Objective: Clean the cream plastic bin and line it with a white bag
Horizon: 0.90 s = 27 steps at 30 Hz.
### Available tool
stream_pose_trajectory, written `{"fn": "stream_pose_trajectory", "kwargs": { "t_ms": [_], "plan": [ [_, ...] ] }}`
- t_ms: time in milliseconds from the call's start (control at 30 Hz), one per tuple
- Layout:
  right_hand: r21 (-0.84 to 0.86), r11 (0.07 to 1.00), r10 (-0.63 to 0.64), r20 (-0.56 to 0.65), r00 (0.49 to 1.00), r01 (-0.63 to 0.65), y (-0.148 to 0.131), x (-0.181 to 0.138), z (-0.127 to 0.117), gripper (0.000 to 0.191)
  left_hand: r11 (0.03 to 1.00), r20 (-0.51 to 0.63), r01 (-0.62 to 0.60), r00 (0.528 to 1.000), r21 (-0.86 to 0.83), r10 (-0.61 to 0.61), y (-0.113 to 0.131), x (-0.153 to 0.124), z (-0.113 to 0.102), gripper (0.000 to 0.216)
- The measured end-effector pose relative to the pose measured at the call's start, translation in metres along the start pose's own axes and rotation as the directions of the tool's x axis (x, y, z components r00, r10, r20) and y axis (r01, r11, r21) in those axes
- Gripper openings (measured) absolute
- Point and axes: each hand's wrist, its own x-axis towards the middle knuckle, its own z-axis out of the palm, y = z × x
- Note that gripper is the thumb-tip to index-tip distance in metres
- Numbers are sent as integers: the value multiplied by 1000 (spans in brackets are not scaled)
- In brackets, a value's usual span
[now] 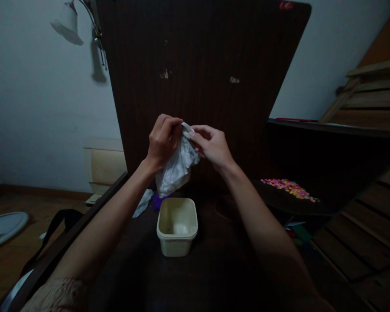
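A crumpled, thin white bag-like piece (174, 170) hangs in the air between my two hands; whether it is plastic or cloth I cannot tell. My left hand (164, 138) is closed on its upper left part, fingers curled over the edge. Thumb and fingers of my right hand (211, 144) pinch its upper right edge. Below it, an open cream-coloured tub (178, 248) stands upright on the dark table (133, 268), apart from both hands. A little liquid or shine shows on the tub's inner bottom.
Behind the tub's left side lie a crumpled pale piece (144, 203) and a purple item (159, 201). A tall dark panel (198, 56) rises at the back. Right of my arm, many small pink and yellow bits (289, 188) lie on a dark shelf. A wall lamp (67, 24) hangs upper left.
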Motion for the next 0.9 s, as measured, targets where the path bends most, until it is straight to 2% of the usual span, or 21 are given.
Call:
{"fn": "stream_pose_trajectory", "kwargs": {
  "t_ms": [133,267,333,433,533,633,733,900],
  "plan": [
    [-74,995,-72,-52,996,68,20,11,-8,21,999,52,27,998,-24,-26,-11,-10,10,8],
    [-188,973,-153,-88,984,134,49,17,-18,18,998,246,57,968,-25,-49,-14,-22,14,13],
    [-256,959,-143,-82,986,118,65,16,-23,16,997,402,58,915,-55,-31,-15,-30,14,19],
    [-312,948,-91,-62,994,67,88,10,-30,12,993,594,69,804,-92,-1,-18,-42,16,18],
    [-327,945,-41,-46,998,23,104,4,-35,12,989,691,117,722,-88,-24,-20,-53,21,15],
    [-340,940,3,-53,999,-21,115,1,-38,13,988,741,134,671,-81,-30,-22,-61,27,15],
    [-344,936,46,-96,994,-76,123,-1,-42,12,988,747,132,664,-82,-27,-21,-69,32,13],
    [-327,921,146,-210,967,-210,138,-6,-47,14,987,721,139,692,-76,-42,-18,-80,37,10]
  ]
}}
